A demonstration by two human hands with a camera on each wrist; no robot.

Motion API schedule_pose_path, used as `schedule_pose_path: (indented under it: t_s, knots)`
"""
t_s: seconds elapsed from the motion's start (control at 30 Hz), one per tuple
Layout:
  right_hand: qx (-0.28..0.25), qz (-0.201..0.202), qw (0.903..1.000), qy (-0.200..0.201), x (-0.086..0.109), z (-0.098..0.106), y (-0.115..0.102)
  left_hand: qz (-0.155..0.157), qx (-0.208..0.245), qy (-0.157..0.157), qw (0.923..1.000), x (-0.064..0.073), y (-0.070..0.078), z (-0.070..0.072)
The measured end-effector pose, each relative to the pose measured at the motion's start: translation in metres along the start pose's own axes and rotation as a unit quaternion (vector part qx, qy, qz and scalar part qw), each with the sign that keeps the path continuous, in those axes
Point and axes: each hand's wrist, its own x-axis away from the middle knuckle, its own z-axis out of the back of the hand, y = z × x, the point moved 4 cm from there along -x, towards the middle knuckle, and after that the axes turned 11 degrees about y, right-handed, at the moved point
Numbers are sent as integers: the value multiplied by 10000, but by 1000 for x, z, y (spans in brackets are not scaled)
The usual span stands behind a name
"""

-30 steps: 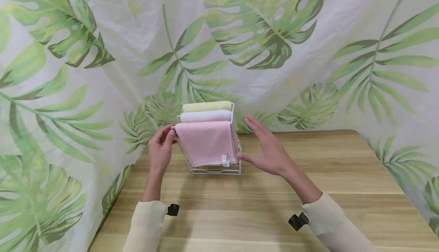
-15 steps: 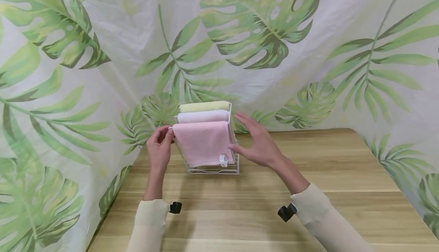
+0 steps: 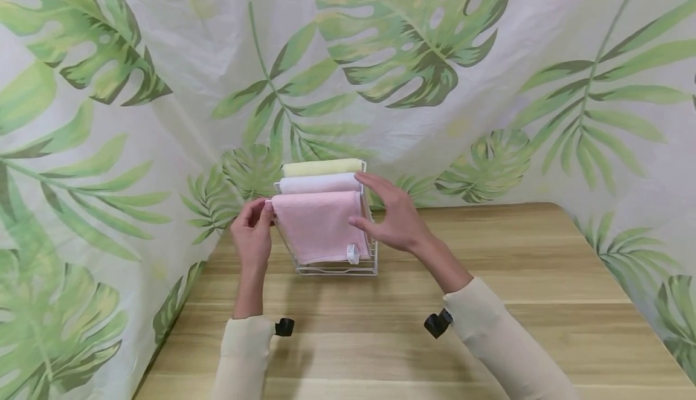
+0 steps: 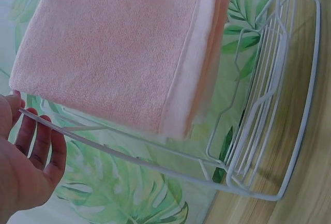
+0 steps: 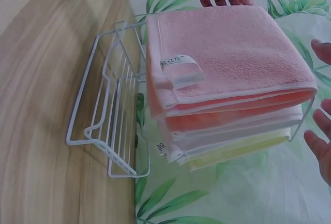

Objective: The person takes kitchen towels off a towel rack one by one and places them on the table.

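A white wire rack [image 3: 337,272] stands on the table with folded towels hung over its bars. A pink towel [image 3: 318,231] with a white label [image 3: 353,254] is in front, then a white towel [image 3: 321,183], then a yellow towel [image 3: 323,167] at the back. My left hand [image 3: 252,237] pinches the rack's front upper left corner; the left wrist view shows thumb and fingers around the wire [image 4: 170,169]. My right hand [image 3: 397,216] is spread at the towels' right side, thumb overlapping the pink towel's edge. Only its fingertips [image 5: 321,125] show in the right wrist view.
The wooden table [image 3: 489,255] stretches right and forward of the rack. Close behind and on the left hangs a leaf-print cloth [image 3: 163,146]. Each wrist wears a small black camera [image 3: 437,323].
My right hand has moved left, from beside the rack to the towels' right edge. My left hand keeps its hold on the rack's corner. The view has shifted slightly.
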Motion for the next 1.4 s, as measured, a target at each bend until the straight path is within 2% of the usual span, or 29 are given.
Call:
schedule_pose_path:
  t_s: [0.23,0.6,0.97,1.17,1.4]
  knots:
    - [25,177,9998,-34,-10,-6,-2,9,-116,97,9999,1,-5,-1]
    - [-63,467,9988,123,-26,-10,-5,196,43,277,9994,2,-8,-1]
    - [-20,574,9983,37,-32,-12,-7,182,88,342,9992,2,-9,-1]
    - [83,602,9980,-174,-43,-16,-8,211,128,314,9992,2,-9,-2]
    - [15,401,9982,-438,-49,-24,-9,184,380,340,9985,3,-10,-1]
